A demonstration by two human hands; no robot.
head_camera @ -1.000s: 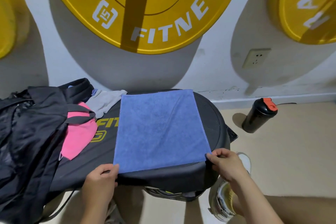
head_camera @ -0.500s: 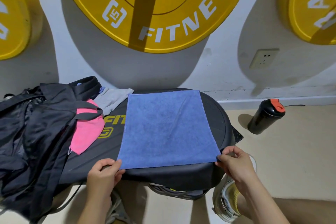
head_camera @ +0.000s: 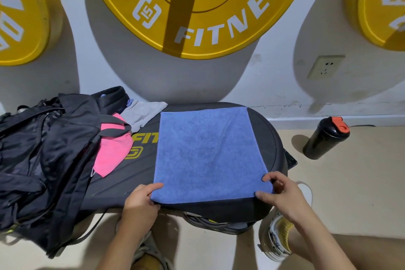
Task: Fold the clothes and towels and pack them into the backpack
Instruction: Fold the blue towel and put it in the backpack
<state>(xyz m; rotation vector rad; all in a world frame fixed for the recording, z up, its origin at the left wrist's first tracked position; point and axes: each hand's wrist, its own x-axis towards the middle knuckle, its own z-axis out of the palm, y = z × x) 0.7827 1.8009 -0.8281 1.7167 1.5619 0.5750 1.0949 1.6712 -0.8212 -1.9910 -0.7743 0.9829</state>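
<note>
Left grip [head_camera: 140, 201], right grip [head_camera: 282, 195] at towel [head_camera: 208, 149] corners

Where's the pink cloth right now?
Head view, left of centre: pink cloth lies on the bench, partly under the backpack, left of the blue towel.

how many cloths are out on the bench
3: the blue towel spread on the bench, the pink cloth partly under the backpack, the grey cloth behind it by the wall. More may be hidden under the backpack.
</note>
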